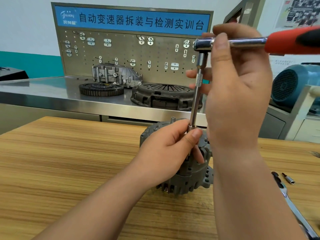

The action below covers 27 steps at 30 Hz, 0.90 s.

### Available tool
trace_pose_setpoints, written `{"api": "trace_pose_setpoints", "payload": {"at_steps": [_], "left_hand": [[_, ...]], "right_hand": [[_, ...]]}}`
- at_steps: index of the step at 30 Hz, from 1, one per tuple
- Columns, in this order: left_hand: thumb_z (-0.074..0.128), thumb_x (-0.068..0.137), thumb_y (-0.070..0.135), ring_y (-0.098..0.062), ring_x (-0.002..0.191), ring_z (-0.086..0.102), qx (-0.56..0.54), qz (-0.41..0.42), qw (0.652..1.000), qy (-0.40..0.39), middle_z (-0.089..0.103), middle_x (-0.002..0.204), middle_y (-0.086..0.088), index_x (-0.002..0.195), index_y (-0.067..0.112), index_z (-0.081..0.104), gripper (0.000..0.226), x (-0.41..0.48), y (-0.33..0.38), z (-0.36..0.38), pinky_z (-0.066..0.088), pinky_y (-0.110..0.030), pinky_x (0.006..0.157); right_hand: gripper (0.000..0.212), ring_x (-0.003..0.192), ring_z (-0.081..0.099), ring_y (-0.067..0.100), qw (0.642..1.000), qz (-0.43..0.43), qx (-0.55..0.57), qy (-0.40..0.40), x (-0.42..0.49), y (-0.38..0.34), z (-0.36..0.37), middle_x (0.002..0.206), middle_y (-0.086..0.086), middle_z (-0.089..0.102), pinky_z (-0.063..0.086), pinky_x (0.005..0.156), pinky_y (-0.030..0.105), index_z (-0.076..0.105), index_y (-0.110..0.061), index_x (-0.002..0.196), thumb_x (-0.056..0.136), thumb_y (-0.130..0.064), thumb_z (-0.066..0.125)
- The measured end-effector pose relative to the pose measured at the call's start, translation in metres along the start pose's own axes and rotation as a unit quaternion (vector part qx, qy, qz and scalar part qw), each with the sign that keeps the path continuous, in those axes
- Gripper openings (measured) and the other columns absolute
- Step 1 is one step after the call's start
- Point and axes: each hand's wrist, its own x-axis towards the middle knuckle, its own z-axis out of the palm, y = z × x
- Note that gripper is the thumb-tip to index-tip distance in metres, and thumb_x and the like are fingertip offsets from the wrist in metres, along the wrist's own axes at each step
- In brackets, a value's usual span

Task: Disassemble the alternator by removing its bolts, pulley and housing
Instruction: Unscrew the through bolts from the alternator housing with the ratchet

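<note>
A grey alternator [187, 179] stands upright on the wooden table [69, 161]. A ratchet [285, 42] with a red and black handle carries a long chrome extension bar [196, 101] that runs straight down to the alternator's top. My left hand [171, 148] pinches the socket at the bar's lower end against the housing and hides the bolt. My right hand [237, 87] holds the ratchet head, with its fingers also around the bar's knurled upper part.
A combination wrench [294, 207] and a small bit adapter [288, 178] lie on the table at the right. Behind is a steel bench with a clutch cover [164, 96], a flywheel ring [101, 89], a housing [116, 74] and a pegboard [131, 49]. A blue motor [290, 85] stands at right.
</note>
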Motion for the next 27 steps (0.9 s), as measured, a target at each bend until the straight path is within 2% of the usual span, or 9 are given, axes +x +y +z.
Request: {"api": "trace_pose_setpoints", "payload": {"at_steps": [5,9,12,14,16,18,20,23,27], "left_hand": [[0.037,0.090,0.047,-0.027,0.091,0.063,-0.016,0.011,1.000,0.002,0.072,0.091,0.017,0.104,0.039,0.059,0.028,-0.002,0.001,-0.002,0.051,-0.052,0.084],[0.041,0.088,0.043,-0.036,0.089,0.061,-0.026,0.013,1.000,0.005,0.073,0.084,0.010,0.099,0.021,0.064,0.033,-0.001,0.001,-0.002,0.050,-0.055,0.081],[0.042,0.087,0.044,-0.033,0.090,0.063,-0.011,0.013,1.000,0.005,0.074,0.087,0.013,0.102,0.022,0.065,0.035,0.001,0.000,-0.001,0.051,-0.055,0.082],[0.043,0.090,0.045,-0.033,0.095,0.064,-0.008,0.005,1.000,0.007,0.074,0.093,0.014,0.107,0.023,0.065,0.035,0.002,0.000,-0.001,0.051,-0.055,0.085],[0.045,0.097,0.041,-0.034,0.095,0.064,-0.006,-0.004,1.000,0.009,0.074,0.093,0.014,0.106,0.026,0.065,0.027,0.001,-0.001,0.000,0.052,-0.055,0.084],[0.045,0.099,0.039,-0.035,0.093,0.064,-0.009,-0.009,1.000,0.007,0.074,0.092,0.014,0.105,0.026,0.065,0.025,0.001,-0.001,0.000,0.052,-0.056,0.083],[0.042,0.095,0.045,-0.034,0.094,0.064,-0.010,-0.003,1.000,0.001,0.074,0.093,0.013,0.106,0.023,0.065,0.033,0.001,0.000,0.000,0.052,-0.055,0.084],[0.038,0.089,0.049,-0.022,0.089,0.065,-0.013,0.005,1.000,-0.006,0.073,0.085,0.015,0.096,0.028,0.064,0.034,0.000,-0.001,-0.002,0.051,-0.052,0.086],[0.038,0.091,0.045,-0.011,0.082,0.063,-0.016,0.015,1.000,-0.015,0.069,0.074,0.018,0.082,0.037,0.059,0.025,0.000,-0.001,-0.003,0.050,-0.049,0.084]], "right_hand": [[0.015,0.064,0.066,0.022,0.956,0.180,0.233,-0.004,0.003,-0.005,-0.001,0.115,0.010,0.067,0.054,0.055,0.030,0.054,-0.014,0.104,0.103,-0.020,0.041],[0.017,0.063,0.064,0.018,0.925,0.212,0.314,-0.032,0.005,-0.003,-0.003,0.110,0.008,0.068,0.053,0.057,0.030,0.053,-0.016,0.104,0.103,-0.022,0.037],[0.013,0.066,0.063,0.018,0.966,0.146,0.211,-0.021,0.002,0.000,-0.003,0.112,0.009,0.063,0.053,0.057,0.029,0.055,-0.019,0.103,0.102,-0.017,0.043],[0.009,0.068,0.060,0.013,0.996,0.026,0.080,-0.020,0.002,0.001,-0.003,0.097,0.003,0.061,0.051,0.057,0.028,0.054,-0.016,0.101,0.100,-0.011,0.047],[0.009,0.064,0.053,0.005,0.993,-0.098,-0.055,-0.033,0.003,0.004,-0.003,0.088,-0.002,0.057,0.044,0.055,0.025,0.052,-0.013,0.101,0.098,-0.006,0.049],[0.009,0.060,0.050,0.006,0.986,-0.128,-0.105,-0.032,0.003,0.005,-0.003,0.088,-0.003,0.056,0.040,0.055,0.023,0.052,-0.014,0.102,0.098,-0.006,0.050],[0.008,0.062,0.056,0.014,0.995,-0.079,-0.066,-0.016,0.002,0.004,-0.002,0.090,-0.002,0.059,0.049,0.057,0.029,0.053,-0.014,0.103,0.098,-0.009,0.050],[0.009,0.066,0.065,0.020,0.993,0.077,0.090,0.005,0.001,-0.002,-0.003,0.100,0.002,0.064,0.054,0.058,0.029,0.055,-0.016,0.105,0.101,-0.014,0.047],[0.017,0.061,0.065,0.018,0.929,0.226,0.292,-0.002,0.007,-0.004,-0.005,0.102,0.003,0.071,0.053,0.056,0.029,0.055,-0.017,0.104,0.103,-0.024,0.039]]}}
